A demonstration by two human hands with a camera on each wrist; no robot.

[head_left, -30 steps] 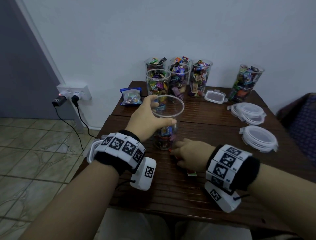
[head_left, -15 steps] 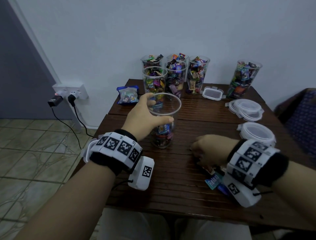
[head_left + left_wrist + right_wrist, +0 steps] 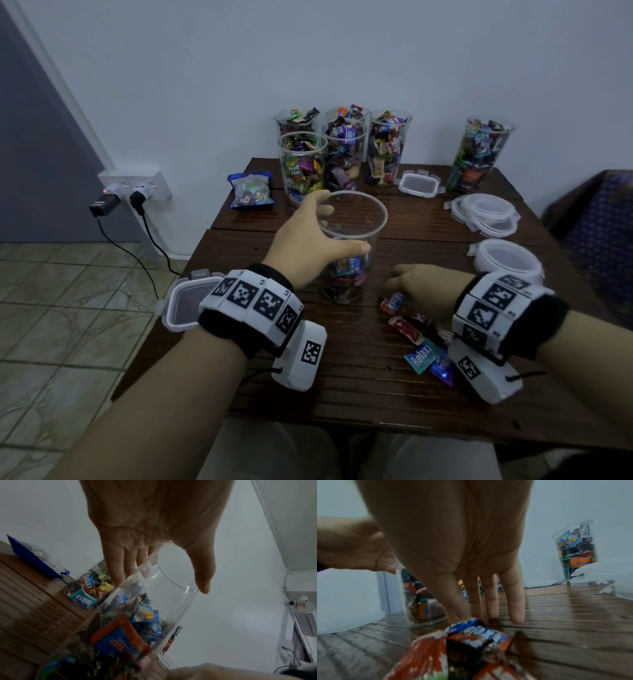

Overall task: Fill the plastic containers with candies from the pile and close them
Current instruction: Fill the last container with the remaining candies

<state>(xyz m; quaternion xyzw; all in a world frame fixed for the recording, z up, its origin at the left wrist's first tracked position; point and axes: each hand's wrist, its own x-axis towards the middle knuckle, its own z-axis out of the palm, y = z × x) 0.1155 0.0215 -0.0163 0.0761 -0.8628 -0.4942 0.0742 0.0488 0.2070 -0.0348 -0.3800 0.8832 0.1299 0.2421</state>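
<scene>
A clear plastic cup stands mid-table, its lower part filled with wrapped candies. My left hand grips it near the rim, thumb on the near side and fingers on the far side; the left wrist view shows the cup up close. Just right of the cup, my right hand lies over a small candy pile. Its straight fingertips touch the table, one on a Relaxa candy.
Several filled cups stand at the back, one more at back right. A blue candy bag lies back left. Round lids are stacked at right, a small box behind, another box at the left edge.
My right hand drew away from the cup's base to the right, and loose candies now show beneath its wrist. The left hand keeps its hold on the cup.
</scene>
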